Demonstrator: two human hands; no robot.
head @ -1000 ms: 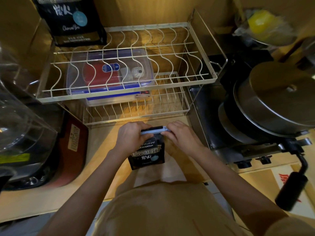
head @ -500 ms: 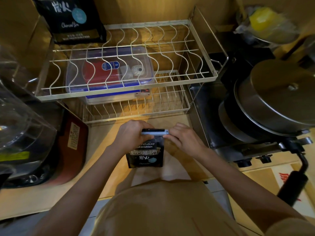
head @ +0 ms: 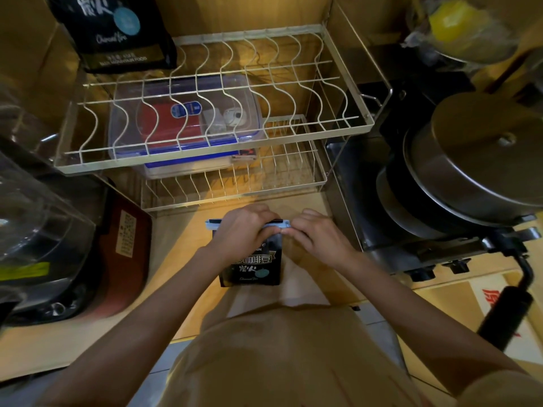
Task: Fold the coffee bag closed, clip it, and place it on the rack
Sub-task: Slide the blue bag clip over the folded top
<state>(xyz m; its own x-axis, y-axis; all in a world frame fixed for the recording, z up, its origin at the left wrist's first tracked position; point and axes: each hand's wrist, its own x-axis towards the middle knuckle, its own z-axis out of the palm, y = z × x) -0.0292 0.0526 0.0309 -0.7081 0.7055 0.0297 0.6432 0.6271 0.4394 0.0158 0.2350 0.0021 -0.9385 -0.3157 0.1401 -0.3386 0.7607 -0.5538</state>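
Note:
A small black coffee bag with white lettering stands on the wooden counter in front of the two-tier wire rack. A light blue bar clip lies across its folded top. My left hand covers the middle of the clip and the bag's top. At the clip's right end, my right hand pinches it with the fingertips. A second, larger black coffee bag stands at the rack's back left corner.
A clear blue-rimmed box with a red item inside sits on the rack's lower tier. Right of the rack stands a stove with a lidded metal pan, its black handle pointing toward me. A clear container and a red-brown pan sit left.
The clip now spans the bag's whole top, its left end sticking out past my left hand. The bag sits a little squarer to me. Both hands stay at the bag's top.

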